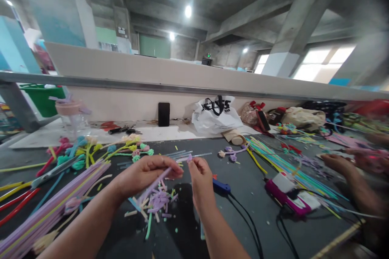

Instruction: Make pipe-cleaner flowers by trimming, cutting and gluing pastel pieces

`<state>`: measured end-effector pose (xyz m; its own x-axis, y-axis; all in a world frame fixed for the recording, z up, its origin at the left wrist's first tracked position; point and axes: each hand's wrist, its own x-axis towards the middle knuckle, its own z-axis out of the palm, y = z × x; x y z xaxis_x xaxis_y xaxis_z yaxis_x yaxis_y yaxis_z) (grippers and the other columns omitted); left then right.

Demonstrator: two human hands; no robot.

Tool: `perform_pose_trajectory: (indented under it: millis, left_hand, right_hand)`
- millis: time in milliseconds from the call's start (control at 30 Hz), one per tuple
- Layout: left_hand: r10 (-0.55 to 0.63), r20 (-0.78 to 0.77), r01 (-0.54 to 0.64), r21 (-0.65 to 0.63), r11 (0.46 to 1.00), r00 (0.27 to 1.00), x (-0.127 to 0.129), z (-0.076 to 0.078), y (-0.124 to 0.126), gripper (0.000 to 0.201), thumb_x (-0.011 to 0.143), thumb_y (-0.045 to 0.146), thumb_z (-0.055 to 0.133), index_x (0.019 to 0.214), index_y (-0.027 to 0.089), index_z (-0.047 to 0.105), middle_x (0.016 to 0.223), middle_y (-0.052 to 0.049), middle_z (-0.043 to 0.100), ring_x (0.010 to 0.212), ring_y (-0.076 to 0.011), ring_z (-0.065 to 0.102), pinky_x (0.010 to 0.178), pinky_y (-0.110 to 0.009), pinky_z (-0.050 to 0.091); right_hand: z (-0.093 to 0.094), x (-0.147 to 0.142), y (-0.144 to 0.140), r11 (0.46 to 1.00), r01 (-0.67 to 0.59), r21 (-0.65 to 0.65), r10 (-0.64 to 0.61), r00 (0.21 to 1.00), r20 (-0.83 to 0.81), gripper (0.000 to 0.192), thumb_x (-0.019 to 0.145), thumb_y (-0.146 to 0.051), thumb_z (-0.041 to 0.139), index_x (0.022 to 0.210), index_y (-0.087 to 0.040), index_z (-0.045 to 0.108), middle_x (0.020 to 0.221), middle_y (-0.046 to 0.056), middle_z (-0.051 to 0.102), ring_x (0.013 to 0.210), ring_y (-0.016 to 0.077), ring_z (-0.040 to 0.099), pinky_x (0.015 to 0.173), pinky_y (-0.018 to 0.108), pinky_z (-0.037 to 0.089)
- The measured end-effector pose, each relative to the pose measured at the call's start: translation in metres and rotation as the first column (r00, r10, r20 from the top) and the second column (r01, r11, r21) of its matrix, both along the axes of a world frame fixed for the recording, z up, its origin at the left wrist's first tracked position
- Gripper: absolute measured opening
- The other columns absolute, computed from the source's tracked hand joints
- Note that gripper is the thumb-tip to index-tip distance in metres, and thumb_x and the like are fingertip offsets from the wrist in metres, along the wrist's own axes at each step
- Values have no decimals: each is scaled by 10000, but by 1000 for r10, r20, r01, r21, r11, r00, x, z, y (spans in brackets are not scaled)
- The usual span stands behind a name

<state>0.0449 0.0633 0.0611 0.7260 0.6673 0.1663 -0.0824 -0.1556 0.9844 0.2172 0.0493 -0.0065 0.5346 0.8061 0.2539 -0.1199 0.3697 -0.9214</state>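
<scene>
My left hand (148, 174) is closed on a lavender pipe cleaner (159, 181), which slants down below the palm. Its upper end is pinched between the fingertips of my right hand (201, 180), close beside the left one. Just beneath both hands lies a pile of short cut pipe-cleaner pieces (160, 200), mostly purple with some cream and green. Clear glue sticks (202, 154) rest on the dark table behind the fingers. To the right of my right hand is a blue glue gun (221, 187), its tip hidden behind the hand.
Long lilac pipe cleaners (57, 206) and scissors (56, 172) lie at left, near finished pipe-cleaner flowers (133, 145). On the right are a magenta power strip (285, 198), cables, and another person's hand (338, 164). A phone (164, 114) and white bag (214, 115) stand behind.
</scene>
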Motion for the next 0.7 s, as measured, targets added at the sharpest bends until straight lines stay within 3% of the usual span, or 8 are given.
perform_pose_trajectory:
  millis: [100,167,233,300,433,533,600,700]
  left_hand:
    - [216,70,-224,160,961,974,-1,4,-2,198,801,284,552,913,165,664,783,-48,682,743,-158,618,720,-295,483]
    - [303,119,-324,279,904,946,0,5,-3,191,805,288,550,874,174,686,832,-58,673,780,-162,597,710,-281,470]
    - [323,193,-369,299,880,927,3,4,-5,183,803,285,555,816,180,704,950,-69,657,879,-177,574,749,-279,454]
    - [333,271,-391,198,899,903,6,2,-6,167,802,279,559,809,190,701,951,-56,656,858,-164,574,742,-270,451]
    - [398,389,-386,-112,916,831,9,4,-7,156,801,289,563,929,220,620,740,2,639,524,-77,526,498,-205,411]
    - [444,444,-427,-144,893,778,6,10,-6,181,840,329,497,1004,262,532,659,37,597,410,-46,446,394,-165,318]
    - [474,373,-503,-23,864,798,2,12,-4,184,864,346,443,1001,263,533,580,58,541,370,-38,387,370,-157,286]
    - [453,65,-431,450,782,889,-7,13,0,205,848,301,462,951,233,626,614,24,571,477,-73,480,482,-191,403]
  right_hand:
    - [3,-3,-3,1000,-14,-8,14,999,34,132,669,-233,640,573,-177,568,623,-45,463,637,120,378,611,233,296]
    - [4,-5,-5,999,-49,-18,49,998,27,117,687,-255,623,613,-178,575,631,-41,475,629,120,381,608,234,304]
    - [5,-7,-7,995,-95,-26,95,995,4,115,700,-279,616,654,-179,581,632,-41,486,616,118,387,603,234,312]
    - [6,-8,-8,990,-140,-30,140,990,-26,120,701,-291,623,669,-182,584,629,-42,494,609,115,395,602,232,317]
    - [7,-7,-9,977,-213,-27,209,973,-101,139,672,-306,658,640,-185,597,599,-40,504,601,115,408,612,234,329]
    - [9,-7,-10,961,-276,-17,270,950,-158,150,642,-314,691,631,-181,623,595,-31,523,588,113,415,609,242,337]
    - [12,-7,-12,945,-328,-4,322,927,-191,146,627,-311,706,637,-181,640,621,-21,545,592,113,427,610,245,346]
    - [19,-8,-17,911,-412,25,407,886,-220,132,633,-308,707,656,-187,659,659,-9,567,622,119,454,637,253,367]
